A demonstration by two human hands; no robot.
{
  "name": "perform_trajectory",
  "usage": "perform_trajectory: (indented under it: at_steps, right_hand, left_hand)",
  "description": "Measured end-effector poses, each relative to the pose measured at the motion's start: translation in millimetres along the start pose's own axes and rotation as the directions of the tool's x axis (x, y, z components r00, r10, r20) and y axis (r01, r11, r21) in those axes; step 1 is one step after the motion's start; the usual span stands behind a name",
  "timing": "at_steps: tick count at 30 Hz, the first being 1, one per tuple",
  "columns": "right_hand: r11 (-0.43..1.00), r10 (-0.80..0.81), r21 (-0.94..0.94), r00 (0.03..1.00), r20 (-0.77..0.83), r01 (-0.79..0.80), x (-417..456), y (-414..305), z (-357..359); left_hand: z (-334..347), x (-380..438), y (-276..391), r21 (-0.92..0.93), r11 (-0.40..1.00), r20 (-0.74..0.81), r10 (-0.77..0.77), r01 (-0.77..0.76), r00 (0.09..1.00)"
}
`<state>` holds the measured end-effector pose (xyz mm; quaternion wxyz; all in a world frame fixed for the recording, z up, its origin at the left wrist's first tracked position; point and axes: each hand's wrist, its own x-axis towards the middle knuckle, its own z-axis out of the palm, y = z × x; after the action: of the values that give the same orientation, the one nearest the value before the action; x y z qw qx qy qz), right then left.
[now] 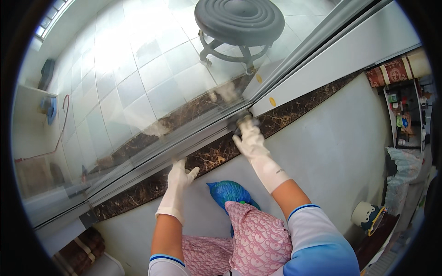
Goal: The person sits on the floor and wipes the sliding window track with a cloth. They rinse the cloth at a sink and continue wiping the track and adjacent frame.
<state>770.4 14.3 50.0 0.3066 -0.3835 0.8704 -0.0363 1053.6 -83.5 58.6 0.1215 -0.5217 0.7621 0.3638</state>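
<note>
Both of my hands wear long white rubber gloves. My right hand [249,132] is on a dark, motion-blurred object [240,120], perhaps a scrubber, at the metal window frame beside the white panel's corner. My left hand [180,172] rests on the frame's edge and the brown marble sill [215,151], thumb apart, with nothing seen in it. The glass pane [145,120] reflects the sill and gloves. Below the sill, a blue plastic bag [229,193] lies near my pink patterned clothing.
Beyond the glass stand a grey round stool [240,22] and a tiled surface [152,76]. Brown patterned curtains [393,73] hang at the right and lower left [77,246]. Shelves [388,114] hold small items at the right, above a cream container [362,214].
</note>
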Motion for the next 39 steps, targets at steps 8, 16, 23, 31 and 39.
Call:
perform_trajectory:
  at_steps: [8,16,23,31,39]
  right_hand:
    - [0.995,-0.021,0.102,1.0,0.005,0.02,10.9,8.9,-0.7]
    - [0.963,-0.228,0.134,0.972,-0.062,0.235,5.7,-2.3,12.0]
    - [0.965,-0.257,-0.001,0.946,-0.198,0.262,11.2,-8.3,32.8]
    - [0.995,-0.039,0.07,0.912,-0.408,0.074,38.8,-10.5,23.9]
    - [0.997,0.063,0.054,0.977,-0.205,-0.053,24.0,-31.0,7.7]
  left_hand:
    - [-3.2,3.0,-2.3,-0.003,0.999,0.06,-0.035,0.036,0.998]
    - [-4.9,3.2,-7.2,-0.013,0.999,0.036,-0.037,0.037,0.999]
    - [-7.3,6.0,0.8,-0.014,0.999,0.128,-0.04,0.042,0.991]
    - [-3.9,6.6,-3.6,-0.012,0.999,0.117,-0.036,0.038,0.992]
    - [-4.6,10.2,-12.0,-0.059,0.998,0.129,-0.021,0.029,0.991]
